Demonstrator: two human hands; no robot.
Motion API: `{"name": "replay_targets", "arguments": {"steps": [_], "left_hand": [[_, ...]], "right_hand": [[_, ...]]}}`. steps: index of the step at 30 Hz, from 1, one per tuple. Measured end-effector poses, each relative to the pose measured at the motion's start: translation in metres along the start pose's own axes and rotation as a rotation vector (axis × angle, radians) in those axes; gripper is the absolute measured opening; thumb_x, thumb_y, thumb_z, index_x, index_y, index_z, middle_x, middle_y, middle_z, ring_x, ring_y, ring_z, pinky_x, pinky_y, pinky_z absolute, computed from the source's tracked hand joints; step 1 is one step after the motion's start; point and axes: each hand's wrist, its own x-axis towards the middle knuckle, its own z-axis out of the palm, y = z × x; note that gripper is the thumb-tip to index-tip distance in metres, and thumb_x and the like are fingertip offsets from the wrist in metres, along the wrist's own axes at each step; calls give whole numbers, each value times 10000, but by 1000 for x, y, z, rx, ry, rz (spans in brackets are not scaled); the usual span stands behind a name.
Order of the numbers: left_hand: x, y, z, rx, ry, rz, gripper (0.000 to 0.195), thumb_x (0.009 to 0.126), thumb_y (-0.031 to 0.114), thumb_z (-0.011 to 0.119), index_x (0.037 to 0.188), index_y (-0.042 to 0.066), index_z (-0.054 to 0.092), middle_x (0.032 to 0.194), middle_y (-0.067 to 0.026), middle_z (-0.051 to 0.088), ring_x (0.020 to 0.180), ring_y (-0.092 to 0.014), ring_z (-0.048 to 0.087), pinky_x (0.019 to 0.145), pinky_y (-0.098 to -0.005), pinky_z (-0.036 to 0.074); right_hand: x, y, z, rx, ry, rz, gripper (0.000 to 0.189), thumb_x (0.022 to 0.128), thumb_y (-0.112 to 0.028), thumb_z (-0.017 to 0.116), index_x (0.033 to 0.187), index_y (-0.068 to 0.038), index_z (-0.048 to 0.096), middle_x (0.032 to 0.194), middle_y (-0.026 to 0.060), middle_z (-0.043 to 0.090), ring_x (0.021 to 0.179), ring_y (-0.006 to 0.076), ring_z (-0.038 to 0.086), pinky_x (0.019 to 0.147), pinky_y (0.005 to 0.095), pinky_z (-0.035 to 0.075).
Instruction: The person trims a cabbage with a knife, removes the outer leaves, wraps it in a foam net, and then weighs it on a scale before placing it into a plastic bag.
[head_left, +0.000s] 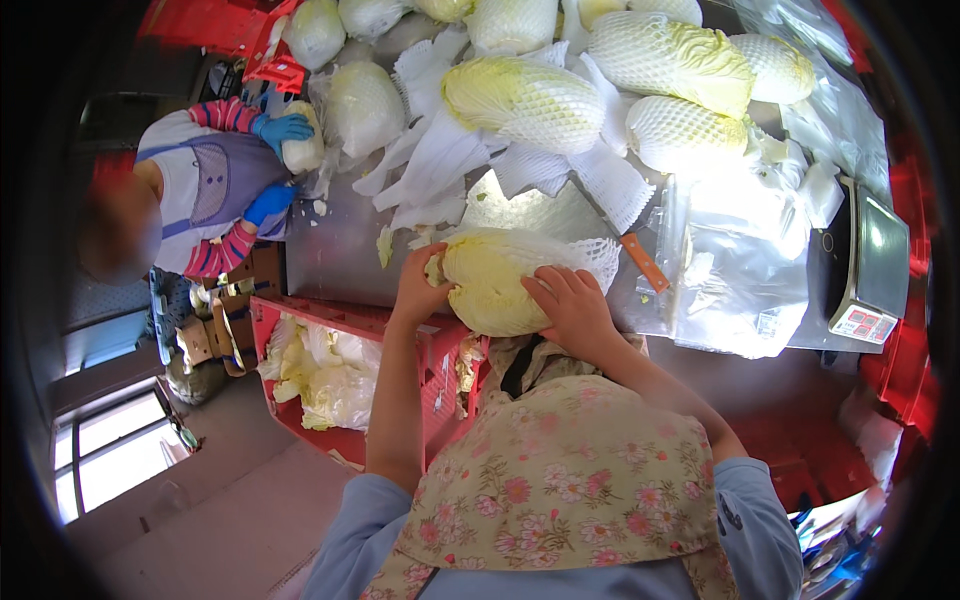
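A pale yellow napa cabbage (487, 281) lies on its side at the near edge of the metal table, right in front of me. My left hand (420, 285) grips its left end, thumb and fingers spread around it. Over its right part lies my right hand (574, 304), fingers bent against the leaves. A white foam net (600, 259) shows at the cabbage's right end; how far it reaches under the cabbage is hidden. Just right of the net rests a knife with an orange handle (643, 262), its blade pointing away and partly under foam netting.
Several net-wrapped napa cabbages (529, 101) fill the table's far side. Clear plastic bags (739, 277) and a scale (870, 262) stand to the right. A red crate (442, 375) with cabbage leaves is below left. Across the left end, a co-worker's blue-gloved hand (283, 131) holds a cabbage.
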Motion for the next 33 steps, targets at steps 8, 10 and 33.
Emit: {"name": "replay_targets", "arguments": {"steps": [8, 10, 33], "left_hand": [[25, -35, 18, 16, 217, 70, 346, 735, 21, 488, 1062, 28, 601, 993, -100, 610, 926, -238, 578, 854, -327, 440], [42, -47, 18, -237, 146, -96, 315, 772, 44, 486, 1069, 5, 586, 1014, -116, 616, 937, -222, 581, 851, -314, 441], [40, -59, 31, 2, 56, -206, 448, 891, 382, 519, 1091, -12, 591, 1016, -152, 637, 928, -248, 594, 793, -335, 450]], "right_hand": [[-11, -1, 12, -184, 29, -28, 595, 684, -97, 598, 1269, -111, 493, 1216, 77, 501, 1163, 230, 476, 924, 383, 372], [-11, 2, 13, -214, 49, -28, 581, 699, -81, 559, 1275, -123, 494, 1218, 76, 505, 1164, 230, 479, 928, 384, 371], [-29, 55, 2, -64, 710, 650, 707, 687, -146, 750, 1307, -65, 420, 1121, 118, 590, 1057, 334, 502, 897, 436, 407]]}}
